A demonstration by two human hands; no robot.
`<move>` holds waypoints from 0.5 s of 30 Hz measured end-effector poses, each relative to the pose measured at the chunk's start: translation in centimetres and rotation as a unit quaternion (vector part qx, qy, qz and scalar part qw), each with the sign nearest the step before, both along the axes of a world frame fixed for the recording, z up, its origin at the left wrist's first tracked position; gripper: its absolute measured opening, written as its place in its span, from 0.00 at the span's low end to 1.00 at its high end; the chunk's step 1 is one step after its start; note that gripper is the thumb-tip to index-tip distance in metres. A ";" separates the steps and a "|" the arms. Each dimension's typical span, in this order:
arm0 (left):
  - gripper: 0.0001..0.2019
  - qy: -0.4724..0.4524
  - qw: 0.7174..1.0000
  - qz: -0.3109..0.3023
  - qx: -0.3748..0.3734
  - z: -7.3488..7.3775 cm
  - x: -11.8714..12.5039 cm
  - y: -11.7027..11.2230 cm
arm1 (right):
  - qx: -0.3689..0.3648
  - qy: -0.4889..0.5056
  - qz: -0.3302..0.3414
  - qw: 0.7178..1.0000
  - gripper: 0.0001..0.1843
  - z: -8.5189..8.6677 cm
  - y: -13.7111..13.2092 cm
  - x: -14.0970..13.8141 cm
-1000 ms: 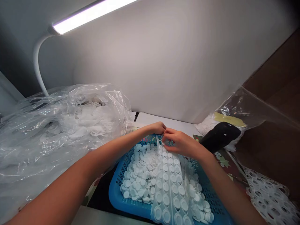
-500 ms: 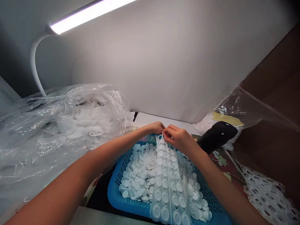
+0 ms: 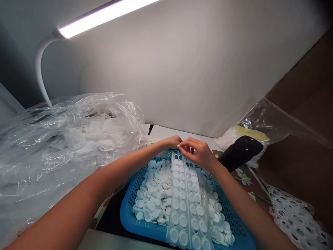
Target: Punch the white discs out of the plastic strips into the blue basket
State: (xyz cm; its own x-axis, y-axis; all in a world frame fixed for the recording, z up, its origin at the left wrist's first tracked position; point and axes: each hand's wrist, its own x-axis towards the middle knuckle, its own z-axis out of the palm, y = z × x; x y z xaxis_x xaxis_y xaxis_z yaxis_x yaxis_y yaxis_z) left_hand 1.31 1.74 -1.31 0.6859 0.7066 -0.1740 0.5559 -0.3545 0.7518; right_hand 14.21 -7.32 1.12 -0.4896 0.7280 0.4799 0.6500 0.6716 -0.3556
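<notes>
Seen from the person's own head, two bare forearms reach forward and down over a bright blue perforated plastic basket (image 3: 127, 211). It is heaped with loose, overlapping small round white discs (image 3: 153, 198). A long translucent backing strip (image 3: 184, 205), studded with rows of matching white discs, lies lengthwise down the middle of the heap. Its far end is at the basket's far rim, and its near end runs out of view at the bottom of the frame.

Both hands are at that far end. The left hand (image 3: 171, 141) is curled at the strip's far corner, its grip hidden, so whether it holds the strip cannot be told. The right hand (image 3: 196, 153) is just beside it, its fingers (image 3: 187, 141) loosely curved with the tips at the strip's edge. Its grip looks light, but any pinch cannot be confirmed.

Half a second ago the right hand was closed tighter over the strip; now its fingers have eased apart, and more of the strip's top end shows, lying flat.

Around the basket, a clear plastic bag of white strips (image 3: 65, 146) slumps to the left. To the right are a black rounded handle (image 3: 240, 152), a clear bag with a yellow label (image 3: 262, 121), and a white sheet punched with round holes (image 3: 293, 215). A white gooseneck lamp (image 3: 40, 69) shines overhead.
</notes>
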 end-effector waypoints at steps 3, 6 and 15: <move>0.07 0.000 0.999 -0.015 -0.031 0.3 -0.2 -0.3 | -0.096 0.024 0.088 0.991 0.10 0.0 -0.7 -0.8; 0.07 -0.009 0.998 -0.004 -0.057 0.5 -0.2 -0.6 | -0.142 0.013 0.119 0.983 0.09 0.1 -1.0 -0.9; 0.08 -0.040 0.990 0.004 -0.133 -0.3 0.0 -0.2 | -0.137 -0.108 0.107 0.979 0.07 0.3 -1.4 -0.5</move>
State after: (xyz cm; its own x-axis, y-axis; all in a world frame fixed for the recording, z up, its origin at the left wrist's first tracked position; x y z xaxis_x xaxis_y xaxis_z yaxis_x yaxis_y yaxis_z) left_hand 1.29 1.51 -1.62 0.6993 0.6485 -0.3006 0.4935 -0.1338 0.8594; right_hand 13.66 -8.69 1.39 -0.7132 0.6849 0.1494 0.5847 0.6988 -0.4121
